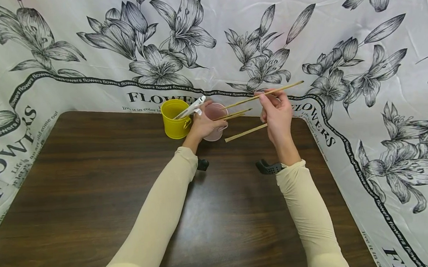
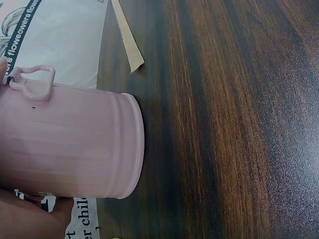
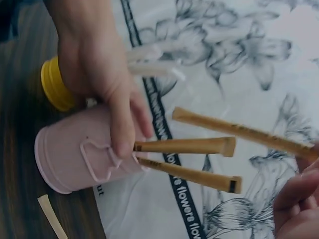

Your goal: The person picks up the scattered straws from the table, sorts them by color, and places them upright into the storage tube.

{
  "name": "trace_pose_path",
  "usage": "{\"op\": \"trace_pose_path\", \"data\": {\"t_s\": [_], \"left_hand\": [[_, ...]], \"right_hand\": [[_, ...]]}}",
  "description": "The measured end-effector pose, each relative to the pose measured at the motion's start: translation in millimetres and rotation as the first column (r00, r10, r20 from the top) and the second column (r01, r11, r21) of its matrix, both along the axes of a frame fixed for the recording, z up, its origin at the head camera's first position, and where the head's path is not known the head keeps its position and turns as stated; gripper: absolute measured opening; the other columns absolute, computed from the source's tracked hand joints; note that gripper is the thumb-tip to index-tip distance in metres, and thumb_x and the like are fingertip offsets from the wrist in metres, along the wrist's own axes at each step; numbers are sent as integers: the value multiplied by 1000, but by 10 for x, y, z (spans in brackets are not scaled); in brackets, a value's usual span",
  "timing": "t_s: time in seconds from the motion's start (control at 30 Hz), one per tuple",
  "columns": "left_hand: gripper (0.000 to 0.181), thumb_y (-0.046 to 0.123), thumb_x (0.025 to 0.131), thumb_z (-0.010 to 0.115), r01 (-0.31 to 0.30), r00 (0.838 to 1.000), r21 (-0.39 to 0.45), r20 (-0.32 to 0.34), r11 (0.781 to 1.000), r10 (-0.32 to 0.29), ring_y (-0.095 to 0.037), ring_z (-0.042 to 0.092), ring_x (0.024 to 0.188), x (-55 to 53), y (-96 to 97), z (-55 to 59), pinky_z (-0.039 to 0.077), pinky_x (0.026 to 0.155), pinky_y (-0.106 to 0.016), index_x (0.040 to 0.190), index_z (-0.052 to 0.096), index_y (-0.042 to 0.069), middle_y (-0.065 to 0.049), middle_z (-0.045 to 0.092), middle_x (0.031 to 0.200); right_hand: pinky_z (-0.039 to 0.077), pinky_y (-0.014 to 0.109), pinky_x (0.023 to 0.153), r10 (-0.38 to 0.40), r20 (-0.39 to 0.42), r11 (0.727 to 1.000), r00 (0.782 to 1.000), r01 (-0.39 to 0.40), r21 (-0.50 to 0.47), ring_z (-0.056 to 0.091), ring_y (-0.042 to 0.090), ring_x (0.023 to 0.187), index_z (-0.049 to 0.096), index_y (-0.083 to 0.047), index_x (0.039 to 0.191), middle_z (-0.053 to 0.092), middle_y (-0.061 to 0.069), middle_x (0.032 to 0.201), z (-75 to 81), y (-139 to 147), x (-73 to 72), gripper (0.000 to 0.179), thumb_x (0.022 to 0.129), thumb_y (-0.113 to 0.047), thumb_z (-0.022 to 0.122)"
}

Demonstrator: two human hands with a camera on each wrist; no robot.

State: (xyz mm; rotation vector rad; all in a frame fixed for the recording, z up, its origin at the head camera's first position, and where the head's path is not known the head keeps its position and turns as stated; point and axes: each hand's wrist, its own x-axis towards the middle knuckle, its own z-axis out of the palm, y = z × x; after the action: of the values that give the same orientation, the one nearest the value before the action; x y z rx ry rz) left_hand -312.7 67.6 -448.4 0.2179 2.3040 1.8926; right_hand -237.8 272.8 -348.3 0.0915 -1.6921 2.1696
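My left hand (image 1: 202, 127) grips a small pink bucket (image 2: 70, 139) around its upper part, near the wire handle (image 3: 94, 167). Two slim brown paper-wrapped sticks (image 3: 187, 146) stick out of its mouth. My right hand (image 1: 278, 114) pinches another paper-wrapped stick (image 3: 239, 132), with its free end pointing left over the bucket's mouth in the head view. Below that hand, one more brown stick (image 1: 245, 133) lies on the table. A yellow bucket (image 1: 174, 129) stands left of the pink one, with white slender sticks (image 1: 191, 108) leaning out of it.
A dark wood-grain table (image 1: 94, 194) spreads under both arms. Behind it and along the sides hangs a white flower-printed cloth (image 1: 214, 54), close behind the two buckets. A black wrist camera (image 1: 267, 168) sits at the right sleeve's cuff.
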Motion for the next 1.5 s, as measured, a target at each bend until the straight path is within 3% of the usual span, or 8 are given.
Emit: {"op": "trace_pose_path", "data": {"t_s": [0.17, 0.33, 0.77, 1.0, 1.1, 1.23, 1.37, 1.5], "left_hand": [[101, 25, 72, 92, 4, 1000, 8, -4, 1000, -4, -31, 40, 144, -4, -6, -5, 33, 123, -46, 156, 35, 22, -15, 38, 158], [102, 27, 72, 93, 5, 1000, -2, -4, 1000, -5, -31, 40, 145, -8, -5, -20, 33, 123, -47, 155, 35, 24, -15, 38, 158], [101, 23, 72, 92, -3, 1000, 24, -13, 1000, 3, -30, 41, 143, -17, -13, -35, 34, 122, -46, 155, 36, 21, -15, 37, 158], [100, 26, 70, 93, -11, 1000, 22, -6, 1000, 11, -31, 40, 142, -29, -1, -41, 35, 121, -48, 153, 39, 24, -15, 34, 160], [100, 26, 68, 94, -18, 1000, 15, -20, 1000, 18, -31, 41, 142, -31, 9, -47, 35, 121, -46, 152, 40, 24, -15, 35, 159], [98, 26, 68, 94, -30, 999, 2, -26, 1000, 30, -30, 42, 141, -25, 11, -48, 36, 120, -45, 151, 42, 24, -15, 36, 159], [98, 25, 68, 94, -41, 999, -1, -20, 999, 41, -30, 42, 141, -17, 6, -40, 36, 120, -46, 151, 42, 25, -15, 34, 160], [99, 26, 69, 93, -34, 999, -8, -12, 999, 34, -32, 41, 142, -15, 13, -31, 36, 120, -47, 152, 40, 26, -15, 34, 161]], "right_hand": [[35, 20, 50, -81, 183, 979, 980, 44, 200, 46, 2, 50, 62, -7, 115, 77, -2, 99, -18, -60, -229, 28, 92, -15, 76], [46, 22, 86, -132, 240, 949, 962, 52, 311, 69, 5, 100, 61, -1, 122, 77, -6, 98, -33, -115, -339, 37, 92, -16, 77], [46, 21, 93, -101, 251, 945, 963, 14, 326, 65, 6, 108, 59, -3, 128, 73, -9, 104, -58, -159, -375, 40, 94, -15, 74], [33, 17, 52, -97, 299, 958, 949, 8, 285, 45, -1, 55, 51, -3, 138, 67, -7, 109, -174, -15, -324, 46, 101, -28, 64], [35, 18, 48, -146, 326, 938, 934, 26, 344, 39, 4, 48, 49, -3, 141, 66, -1, 116, -385, 93, -289, 46, 105, -31, 56], [52, 27, 75, -219, 401, 817, 890, -57, 573, 62, 18, 86, 47, -3, 144, 59, 12, 136, -825, 232, -250, 47, 105, -28, 55], [40, 50, 115, -180, 463, 602, 868, -275, 749, 42, 37, 142, 32, 0, 154, 36, 23, 157, -1194, 312, -224, 63, 102, -25, 58], [26, 56, 125, -107, 489, 394, 865, -415, 820, 22, 43, 154, 16, 2, 160, 14, 26, 165, -1389, 350, -206, 73, 103, -19, 56]]}}
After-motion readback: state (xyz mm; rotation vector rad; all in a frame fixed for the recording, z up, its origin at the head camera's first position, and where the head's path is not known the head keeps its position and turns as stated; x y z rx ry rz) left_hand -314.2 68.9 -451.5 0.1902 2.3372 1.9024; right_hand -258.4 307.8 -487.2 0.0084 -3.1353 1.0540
